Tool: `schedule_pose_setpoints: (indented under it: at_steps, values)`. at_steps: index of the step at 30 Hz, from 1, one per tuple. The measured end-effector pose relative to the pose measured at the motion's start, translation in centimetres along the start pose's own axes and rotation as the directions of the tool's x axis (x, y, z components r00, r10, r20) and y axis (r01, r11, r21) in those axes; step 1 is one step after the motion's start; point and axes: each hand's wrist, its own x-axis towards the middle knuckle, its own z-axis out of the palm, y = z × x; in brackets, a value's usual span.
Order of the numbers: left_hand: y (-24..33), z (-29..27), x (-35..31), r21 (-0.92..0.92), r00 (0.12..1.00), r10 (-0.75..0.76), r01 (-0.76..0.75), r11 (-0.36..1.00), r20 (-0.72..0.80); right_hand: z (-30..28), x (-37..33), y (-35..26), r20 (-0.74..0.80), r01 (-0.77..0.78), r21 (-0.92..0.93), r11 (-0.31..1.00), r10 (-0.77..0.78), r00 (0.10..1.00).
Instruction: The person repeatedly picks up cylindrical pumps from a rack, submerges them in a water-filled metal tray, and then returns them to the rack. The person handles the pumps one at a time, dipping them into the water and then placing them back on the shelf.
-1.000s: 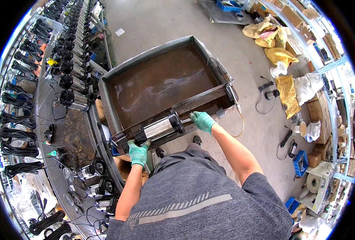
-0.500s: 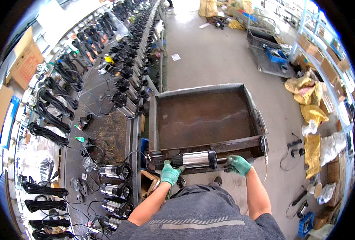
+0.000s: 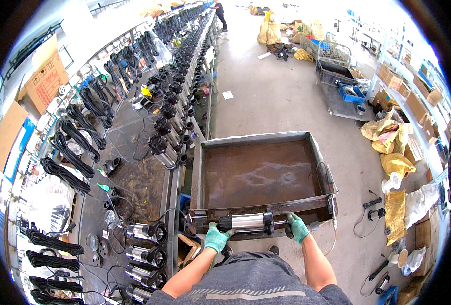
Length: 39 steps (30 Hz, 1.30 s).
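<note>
A motor pump (image 3: 247,222), a shiny metal cylinder with black ends, lies sideways along the near edge of a metal tank (image 3: 311,146) of brownish liquid. My left hand (image 3: 217,238), in a green glove, grips its black left end, thumb stretched along the underside. Off the right end runs a short metal rod (image 3: 280,222). My right hand (image 3: 297,229), gloved too with dark-stained fingertips, closes around the rod's outer end; the fingers partly hide what is there. A black cable (image 3: 172,209) runs from the left side of the tank to the bench.
Left of me, a dark workbench (image 3: 141,190) carries several similar pumps (image 3: 148,253) and coiled black cables (image 3: 55,241). A hose (image 3: 334,231) hangs at the tank's right corner. Farther right are yellow sacks (image 3: 396,216), shelves (image 3: 388,66) and a cart (image 3: 337,76). Another person (image 3: 220,15) stands far off.
My view has tilted up, so the tank and pump sit lower in it. The right hand has turned upright and drawn in closer at the rod; the left keeps its place on the pump.
</note>
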Motion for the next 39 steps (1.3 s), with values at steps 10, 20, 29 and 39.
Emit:
schedule_pose_setpoints:
  at_steps: [10, 20, 29, 39]
  values:
    - [0.0, -0.2, 0.0, 0.000, 1.000, -0.015, 0.015, 1.000, -0.006, -0.6, 3.8, -0.7, -0.042, -0.058, -0.860, 0.507, 0.042, 0.998]
    - [-0.8, -0.5, -0.4, 0.001, 0.999, -0.043, 0.043, 0.999, -0.010, 0.2, 2.3, 0.1, -0.086, -0.114, -0.394, 0.912, 0.087, 0.992]
    - [0.4, -0.2, -0.1, -0.017, 1.000, -0.014, 0.014, 1.000, 0.010, -2.1, 0.6, -3.0, 0.054, -0.217, -0.343, 0.914, 0.249, 0.967]
    - [1.1, -0.9, -0.7, 0.046, 1.000, -0.027, 0.027, 0.999, 0.000, -2.8, 0.3, -2.8, 0.628, 0.672, -0.741, 0.005, -0.350, 0.695]
